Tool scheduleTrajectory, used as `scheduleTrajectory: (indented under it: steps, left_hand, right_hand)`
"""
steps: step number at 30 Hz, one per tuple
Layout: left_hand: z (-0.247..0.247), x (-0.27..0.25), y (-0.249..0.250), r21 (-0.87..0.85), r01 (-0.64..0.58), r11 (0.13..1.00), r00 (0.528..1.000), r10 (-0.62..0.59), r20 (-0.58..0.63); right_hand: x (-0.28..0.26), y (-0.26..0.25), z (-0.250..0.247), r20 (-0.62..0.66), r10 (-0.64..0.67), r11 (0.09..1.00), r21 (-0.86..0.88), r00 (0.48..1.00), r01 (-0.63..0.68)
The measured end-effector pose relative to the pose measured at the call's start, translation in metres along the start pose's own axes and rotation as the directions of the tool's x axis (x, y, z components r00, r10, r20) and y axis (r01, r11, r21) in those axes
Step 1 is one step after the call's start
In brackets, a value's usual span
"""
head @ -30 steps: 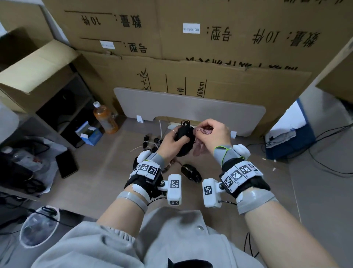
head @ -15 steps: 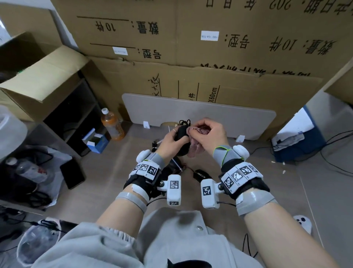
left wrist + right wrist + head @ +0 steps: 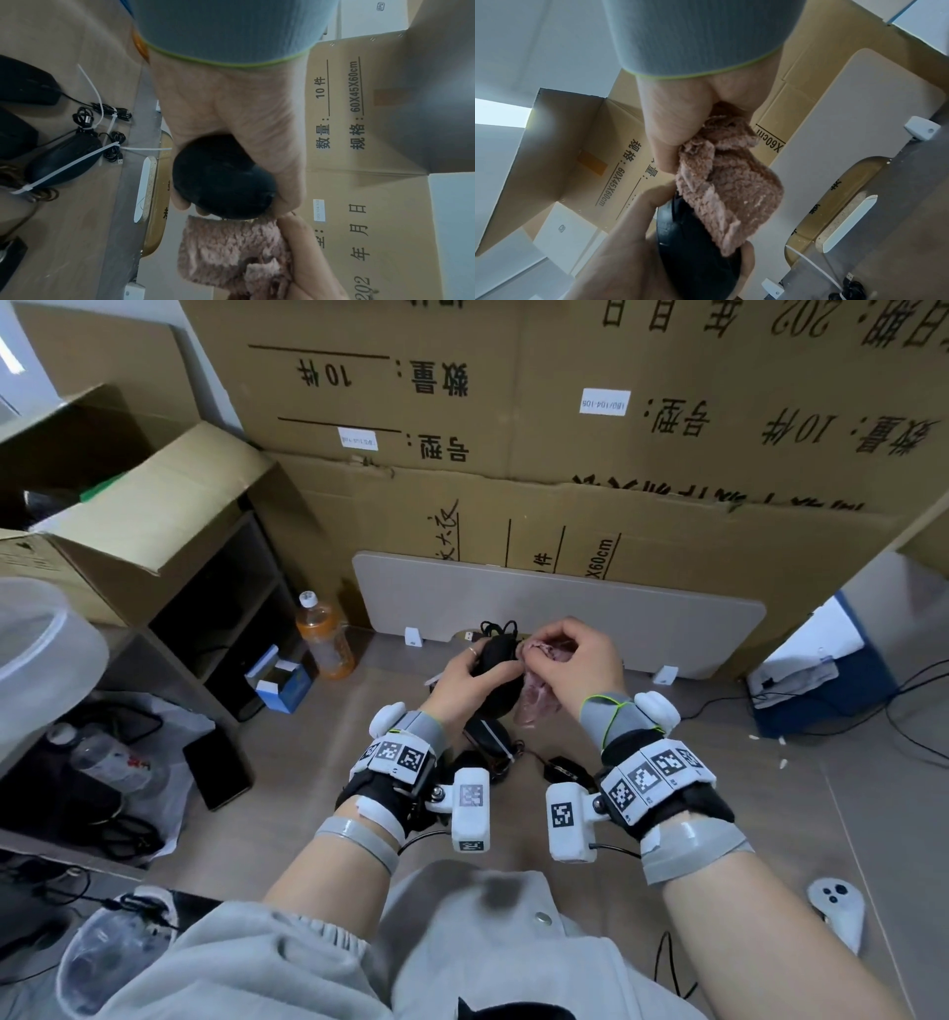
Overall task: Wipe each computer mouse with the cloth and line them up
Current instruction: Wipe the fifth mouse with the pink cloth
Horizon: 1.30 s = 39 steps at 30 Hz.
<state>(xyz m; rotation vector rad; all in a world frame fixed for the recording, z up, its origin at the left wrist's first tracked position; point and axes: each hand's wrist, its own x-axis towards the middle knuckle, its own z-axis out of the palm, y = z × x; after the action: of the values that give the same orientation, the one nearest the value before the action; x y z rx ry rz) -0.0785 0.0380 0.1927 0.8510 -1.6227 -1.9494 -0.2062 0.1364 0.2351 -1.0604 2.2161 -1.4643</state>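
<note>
My left hand (image 3: 475, 672) grips a black computer mouse (image 3: 497, 660) (image 3: 221, 182) in the air above the floor, its bundled cable sticking up behind. My right hand (image 3: 570, 654) pinches a fluffy pink cloth (image 3: 536, 701) (image 3: 721, 182) and holds it against the mouse's right side (image 3: 693, 253). Below my hands more black mice (image 3: 488, 737) lie on the floor; the left wrist view shows them (image 3: 64, 158) with cables tied by white zip ties (image 3: 77, 162).
A grey board (image 3: 565, 608) leans on stacked cardboard boxes (image 3: 565, 454) ahead. An orange drink bottle (image 3: 323, 639) and a blue box (image 3: 280, 683) stand left, beside a dark shelf. A white controller (image 3: 837, 911) lies at right, cables and a blue bin (image 3: 832, 690) beyond.
My head has moved, so the scene sits lower and closer in the frame. Both hands stay together on the mouse and cloth, with the cloth shifting slightly along the mouse.
</note>
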Motion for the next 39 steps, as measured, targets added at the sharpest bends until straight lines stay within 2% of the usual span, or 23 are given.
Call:
scheduleTrajectory:
  steps: [4, 8, 12, 16, 20, 21, 23, 26, 28, 30, 39]
  left_hand:
    - [0.002, -0.001, -0.003, 0.021, -0.006, 1.0, 1.0, 0.007, -0.021]
    - [0.007, 0.001, -0.01, 0.047, -0.034, 0.998, 0.999, 0.035, -0.02]
    - [0.014, 0.005, -0.011, 0.066, -0.068, 0.996, 0.997, 0.069, -0.022]
    - [0.027, 0.008, -0.015, 0.094, -0.09, 0.992, 0.996, 0.09, 0.002]
    - [0.034, 0.009, -0.019, 0.131, -0.092, 0.987, 0.995, 0.095, -0.015]
    - [0.036, 0.01, -0.019, 0.154, -0.098, 0.983, 0.995, 0.099, -0.004]
    - [0.041, 0.011, -0.022, 0.16, -0.093, 0.983, 0.995, 0.096, -0.008]
    - [0.052, 0.01, -0.027, 0.09, -0.059, 0.994, 0.997, 0.063, -0.046]
    - [0.057, 0.009, -0.028, 0.06, -0.049, 0.997, 0.998, 0.051, -0.039]
    - [0.059, 0.007, -0.027, 0.041, -0.067, 0.997, 0.997, 0.068, -0.039]
    - [0.057, -0.001, -0.029, 0.053, -0.078, 0.996, 0.995, 0.081, -0.053]
  right_hand:
    - [-0.001, 0.002, 0.0, 0.0, 0.016, 1.0, -0.012, 1.0, -0.016]
    - [0.0, 0.009, -0.009, -0.048, 0.064, 0.981, -0.179, 0.997, -0.072]
    - [-0.005, 0.006, -0.012, 0.078, 0.019, 0.999, 0.036, 0.997, -0.022]
    - [-0.001, 0.011, -0.021, 0.098, -0.039, 0.996, -0.082, 0.994, 0.047]
    - [0.005, 0.026, -0.038, 0.039, 0.024, 0.948, -0.317, 0.999, -0.011]
    - [0.005, 0.03, -0.043, 0.025, 0.044, 0.945, -0.326, 0.999, -0.034]
    - [0.003, 0.033, -0.049, 0.005, 0.064, 0.962, -0.265, 0.998, -0.06]
    - [0.002, 0.028, -0.053, 0.002, 0.007, 0.993, -0.118, 1.0, -0.007]
    - [-0.001, 0.023, -0.054, 0.051, -0.017, 1.0, 0.017, 0.999, 0.017]
    - [-0.004, 0.023, -0.051, 0.099, -0.032, 0.997, 0.075, 0.995, 0.024]
    - [-0.007, 0.029, -0.046, 0.087, -0.011, 0.991, -0.133, 0.996, 0.022]
